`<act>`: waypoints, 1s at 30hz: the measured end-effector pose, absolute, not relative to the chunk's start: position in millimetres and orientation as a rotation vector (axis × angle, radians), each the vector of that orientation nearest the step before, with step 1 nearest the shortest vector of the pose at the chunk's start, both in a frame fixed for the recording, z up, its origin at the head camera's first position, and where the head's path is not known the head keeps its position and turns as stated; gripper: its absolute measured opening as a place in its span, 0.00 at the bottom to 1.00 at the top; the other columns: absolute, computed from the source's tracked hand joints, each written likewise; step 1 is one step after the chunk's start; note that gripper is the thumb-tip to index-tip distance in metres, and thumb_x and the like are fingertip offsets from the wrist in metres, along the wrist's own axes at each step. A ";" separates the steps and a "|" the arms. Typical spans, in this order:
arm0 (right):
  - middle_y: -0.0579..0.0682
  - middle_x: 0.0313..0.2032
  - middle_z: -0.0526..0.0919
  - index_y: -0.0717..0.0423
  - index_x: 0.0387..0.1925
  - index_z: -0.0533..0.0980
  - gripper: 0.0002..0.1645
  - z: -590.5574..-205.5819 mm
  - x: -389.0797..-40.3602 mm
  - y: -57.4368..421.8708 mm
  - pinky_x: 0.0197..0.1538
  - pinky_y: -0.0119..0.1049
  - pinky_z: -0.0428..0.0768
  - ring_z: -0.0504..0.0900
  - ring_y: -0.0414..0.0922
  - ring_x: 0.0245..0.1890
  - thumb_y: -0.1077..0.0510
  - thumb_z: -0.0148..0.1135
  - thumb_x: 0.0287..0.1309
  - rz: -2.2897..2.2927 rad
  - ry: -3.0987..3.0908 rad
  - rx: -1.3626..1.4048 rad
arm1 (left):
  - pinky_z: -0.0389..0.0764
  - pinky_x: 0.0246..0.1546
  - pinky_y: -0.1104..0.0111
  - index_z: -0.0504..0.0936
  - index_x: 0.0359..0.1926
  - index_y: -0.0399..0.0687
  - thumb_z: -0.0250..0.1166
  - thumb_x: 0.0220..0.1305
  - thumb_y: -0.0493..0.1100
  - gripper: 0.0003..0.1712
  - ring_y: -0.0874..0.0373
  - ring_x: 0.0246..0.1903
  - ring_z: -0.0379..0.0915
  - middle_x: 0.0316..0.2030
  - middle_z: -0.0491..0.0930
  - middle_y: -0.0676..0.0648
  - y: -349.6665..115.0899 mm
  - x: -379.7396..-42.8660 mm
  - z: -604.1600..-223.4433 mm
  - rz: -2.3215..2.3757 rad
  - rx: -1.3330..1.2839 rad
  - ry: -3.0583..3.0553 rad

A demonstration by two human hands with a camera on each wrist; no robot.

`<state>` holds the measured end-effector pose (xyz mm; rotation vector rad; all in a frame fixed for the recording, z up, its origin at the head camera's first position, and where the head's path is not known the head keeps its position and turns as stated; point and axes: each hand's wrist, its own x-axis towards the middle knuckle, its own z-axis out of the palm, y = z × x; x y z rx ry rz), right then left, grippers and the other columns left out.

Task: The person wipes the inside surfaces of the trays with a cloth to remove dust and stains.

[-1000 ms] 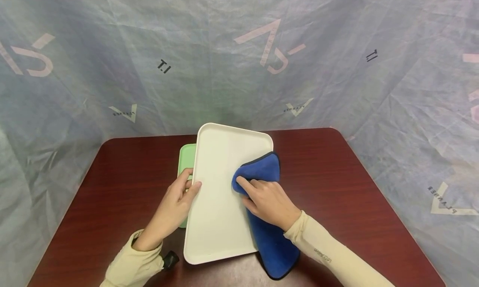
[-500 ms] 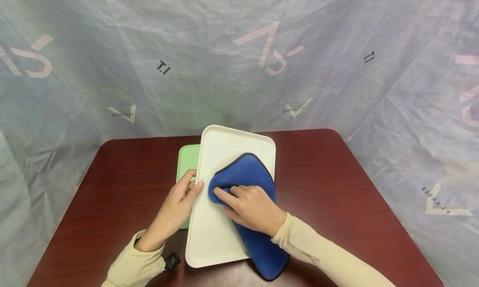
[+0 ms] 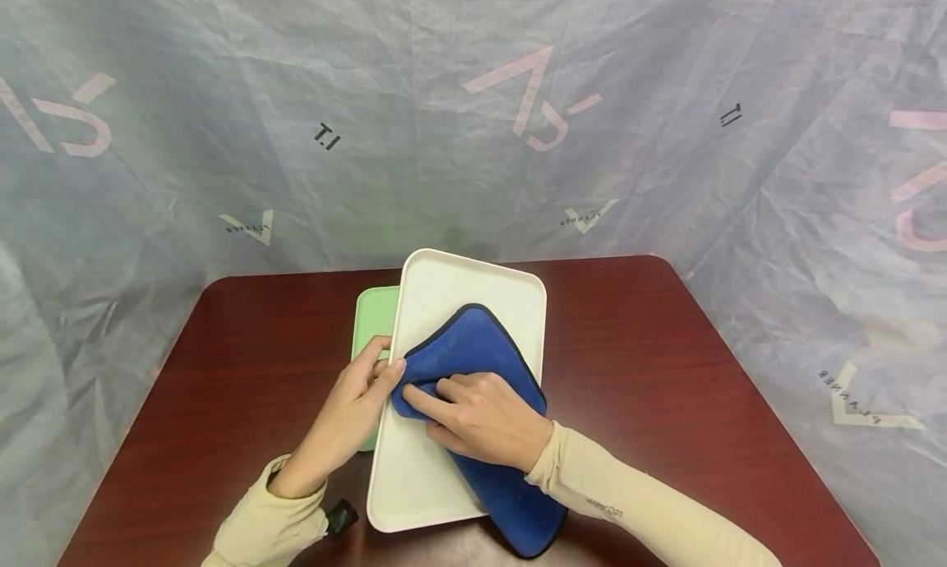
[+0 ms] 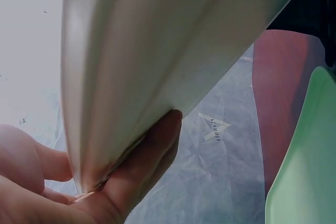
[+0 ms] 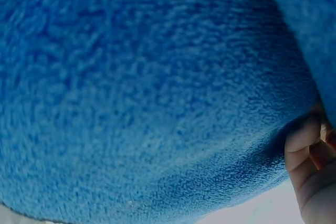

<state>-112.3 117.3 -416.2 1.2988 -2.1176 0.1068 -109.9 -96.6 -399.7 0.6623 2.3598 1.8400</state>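
My left hand (image 3: 353, 411) grips the left rim of a white rectangular tray (image 3: 414, 477), thumb on the front face and fingers behind it. In the left wrist view the tray's underside (image 4: 157, 40) rises above those fingers, held off the table. A blue cloth (image 3: 481, 345) with a dark border lies across the tray's face, its lower end hanging past the bottom edge. My right hand (image 3: 484, 415) holds the bunched part of this cloth against the tray, close to the left thumb. Blue pile fills most of the right wrist view, with part of the right hand (image 5: 310, 166) at its edge.
Behind the white tray, a green tray (image 3: 377, 312) shows partly on the dark red table (image 3: 629, 345). Grey printed sheeting (image 3: 473, 140) hangs around the back and sides. A black object (image 3: 340, 518) sits by the left sleeve.
My right hand and the cloth have slid left and slightly down over the tray, up to the left thumb. The white tray has shifted slightly right; the left hand keeps its grip.
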 end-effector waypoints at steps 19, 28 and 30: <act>0.42 0.21 0.70 0.48 0.57 0.76 0.24 -426.7 -110.7 132.6 0.20 0.26 0.61 0.65 0.35 0.16 0.55 0.66 0.57 0.180 -2.205 1.304 | 0.85 0.33 0.59 0.68 0.61 0.46 0.47 0.80 0.46 0.16 0.51 0.34 0.86 0.40 0.85 0.40 -95.7 -109.6 -402.2 1.859 0.649 2.318; 0.42 0.20 0.70 0.49 0.56 0.77 0.26 -434.9 -117.1 154.6 0.19 0.26 0.59 0.64 0.36 0.16 0.56 0.67 0.54 0.206 -2.259 1.259 | 0.85 0.34 0.60 0.69 0.61 0.46 0.49 0.80 0.45 0.16 0.51 0.36 0.86 0.40 0.86 0.41 -99.0 -112.0 -396.4 1.857 0.654 2.376; 0.42 0.19 0.69 0.49 0.56 0.76 0.26 -437.4 -118.6 159.1 0.19 0.25 0.56 0.63 0.35 0.15 0.56 0.68 0.54 0.202 -2.267 1.245 | 0.85 0.34 0.60 0.69 0.62 0.46 0.49 0.80 0.45 0.16 0.51 0.36 0.85 0.41 0.85 0.41 -101.0 -112.3 -395.5 1.858 0.649 2.383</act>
